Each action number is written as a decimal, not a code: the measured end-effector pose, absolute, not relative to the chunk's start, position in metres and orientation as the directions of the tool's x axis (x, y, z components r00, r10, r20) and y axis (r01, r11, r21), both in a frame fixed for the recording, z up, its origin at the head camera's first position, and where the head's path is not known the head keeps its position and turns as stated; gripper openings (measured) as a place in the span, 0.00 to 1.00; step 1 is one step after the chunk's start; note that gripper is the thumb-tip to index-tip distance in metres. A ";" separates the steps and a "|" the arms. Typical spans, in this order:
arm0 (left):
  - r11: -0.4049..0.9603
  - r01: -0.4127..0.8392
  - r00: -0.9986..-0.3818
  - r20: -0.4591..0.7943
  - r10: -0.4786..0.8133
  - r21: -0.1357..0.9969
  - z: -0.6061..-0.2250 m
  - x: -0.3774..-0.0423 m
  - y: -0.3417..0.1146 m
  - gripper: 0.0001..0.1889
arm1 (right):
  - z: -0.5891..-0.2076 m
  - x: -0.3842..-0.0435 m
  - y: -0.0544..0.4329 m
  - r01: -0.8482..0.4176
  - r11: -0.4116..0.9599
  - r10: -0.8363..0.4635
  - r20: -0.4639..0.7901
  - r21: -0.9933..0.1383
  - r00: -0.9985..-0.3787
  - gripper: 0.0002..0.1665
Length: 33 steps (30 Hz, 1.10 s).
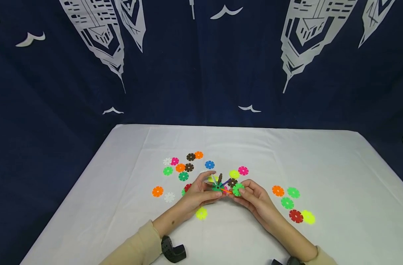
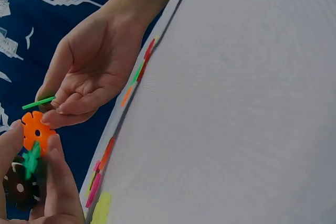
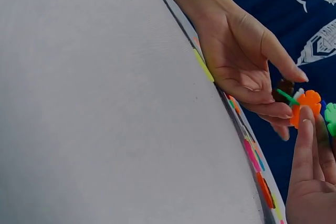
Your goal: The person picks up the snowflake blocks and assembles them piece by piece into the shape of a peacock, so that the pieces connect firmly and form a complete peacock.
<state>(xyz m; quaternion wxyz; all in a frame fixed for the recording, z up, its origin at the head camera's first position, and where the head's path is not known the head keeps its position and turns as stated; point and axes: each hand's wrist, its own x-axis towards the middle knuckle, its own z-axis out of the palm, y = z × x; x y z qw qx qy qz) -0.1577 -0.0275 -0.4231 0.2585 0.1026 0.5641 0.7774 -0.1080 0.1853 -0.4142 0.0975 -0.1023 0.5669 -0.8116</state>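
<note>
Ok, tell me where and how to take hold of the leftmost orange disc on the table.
I'd probably pinch the orange disc by its notched rim from above, starting at its left edge: it lies flat and thin, and the white disc sits close on its right. The left hand is nearer, but holds joined discs.

Left hand (image 1: pixel 198 194) and right hand (image 1: pixel 258 202) close together, both hands with fingers bent, forearms (image 1: pixel 173 221) aslant inward.
</note>
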 end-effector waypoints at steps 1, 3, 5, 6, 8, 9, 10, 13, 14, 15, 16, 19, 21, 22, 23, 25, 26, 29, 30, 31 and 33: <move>-0.219 -0.290 -0.838 -0.137 0.528 0.932 -0.423 -0.158 -0.028 0.34 | -0.414 -0.108 0.185 0.041 -0.331 -0.275 0.055 -0.943 -0.960 0.04; -0.200 -0.298 -0.819 -0.143 0.556 0.933 -0.422 -0.158 -0.028 0.34 | -0.414 -0.108 0.185 0.038 -0.320 -0.279 0.056 -0.947 -0.959 0.04; -0.182 -0.310 -0.798 -0.151 0.583 0.933 -0.422 -0.158 -0.028 0.27 | -0.414 -0.108 0.185 0.033 -0.312 -0.284 0.060 -0.950 -0.957 0.04; -0.175 -0.313 -0.790 -0.154 0.593 0.933 -0.422 -0.157 -0.028 0.23 | -0.414 -0.109 0.184 0.030 -0.310 -0.286 0.063 -0.950 -0.956 0.04; -0.167 -0.313 -0.782 -0.154 0.604 0.935 -0.422 -0.157 -0.028 0.18 | -0.414 -0.108 0.183 0.023 -0.308 -0.284 0.069 -0.951 -0.956 0.03; -0.155 -0.304 -0.786 -0.156 0.598 0.940 -0.422 -0.157 -0.027 0.17 | -0.414 -0.108 0.183 0.015 -0.303 -0.273 0.072 -0.953 -0.959 0.03; -0.141 -0.287 -0.796 -0.155 0.585 0.947 -0.422 -0.157 -0.027 0.17 | -0.414 -0.108 0.182 0.004 -0.293 -0.251 0.073 -0.956 -0.965 0.03; -0.079 -0.208 -0.838 -0.136 0.529 0.975 -0.423 -0.157 -0.027 0.18 | -0.414 -0.106 0.179 -0.026 -0.244 -0.138 0.061 -0.969 -0.989 0.05; -0.051 -0.177 -0.850 -0.126 0.511 0.983 -0.424 -0.157 -0.027 0.19 | -0.414 -0.106 0.178 -0.034 -0.224 -0.094 0.057 -0.974 -0.994 0.06; -0.022 -0.147 -0.862 -0.117 0.494 0.989 -0.424 -0.157 -0.027 0.19 | -0.414 -0.105 0.178 -0.039 -0.206 -0.053 0.051 -0.978 -0.997 0.07; 0.000 -0.121 -0.869 -0.106 0.484 0.993 -0.425 -0.157 -0.027 0.20 | -0.414 -0.105 0.177 -0.040 -0.194 -0.023 0.045 -0.980 -0.999 0.08; 0.033 -0.077 -0.873 -0.083 0.481 0.997 -0.425 -0.157 -0.027 0.20 | -0.417 -0.105 0.177 -0.040 -0.191 0.001 0.040 -0.981 -0.999 0.11; 0.042 -0.063 -0.871 -0.075 0.485 0.997 -0.426 -0.157 -0.027 0.20 | -0.419 -0.105 0.177 -0.040 -0.200 -0.017 0.044 -0.979 -0.999 0.12; 0.045 -0.057 -0.871 -0.071 0.486 0.997 -0.426 -0.157 -0.027 0.20 | -0.420 -0.105 0.176 -0.038 -0.200 -0.026 0.044 -0.979 -0.999 0.12; 0.046 -0.051 -0.871 -0.067 0.487 0.998 -0.426 -0.157 -0.027 0.20 | -0.421 -0.106 0.176 -0.036 -0.198 -0.035 0.044 -0.980 -0.998 0.12; 0.054 -0.037 -0.870 -0.059 0.489 0.998 -0.425 -0.157 -0.027 0.20 | -0.422 -0.106 0.176 -0.033 -0.185 -0.043 0.041 -0.982 -0.998 0.13; 0.058 -0.029 -0.870 -0.054 0.490 0.998 -0.425 -0.157 -0.027 0.19 | -0.422 -0.106 0.175 -0.030 -0.176 -0.043 0.038 -0.984 -0.998 0.13; 0.061 -0.012 -0.865 -0.041 0.500 0.998 -0.419 -0.155 -0.027 0.20 | -0.422 -0.106 0.174 -0.018 -0.155 -0.036 0.024 -0.988 -0.999 0.12; 0.060 -0.009 -0.863 -0.038 0.503 0.998 -0.416 -0.153 -0.027 0.20 | -0.422 -0.106 0.173 -0.014 -0.151 -0.029 0.019 -0.988 -0.999 0.11; 0.059 -0.005 -0.861 -0.034 0.507 0.998 -0.412 -0.152 -0.027 0.20 | -0.422 -0.106 0.172 -0.010 -0.146 -0.022 0.014 -0.989 -1.000 0.10; 0.059 -0.001 -0.857 -0.031 0.514 0.998 -0.405 -0.148 -0.029 0.20 | -0.422 -0.105 0.170 -0.004 -0.138 -0.017 0.006 -0.990 -1.000 0.07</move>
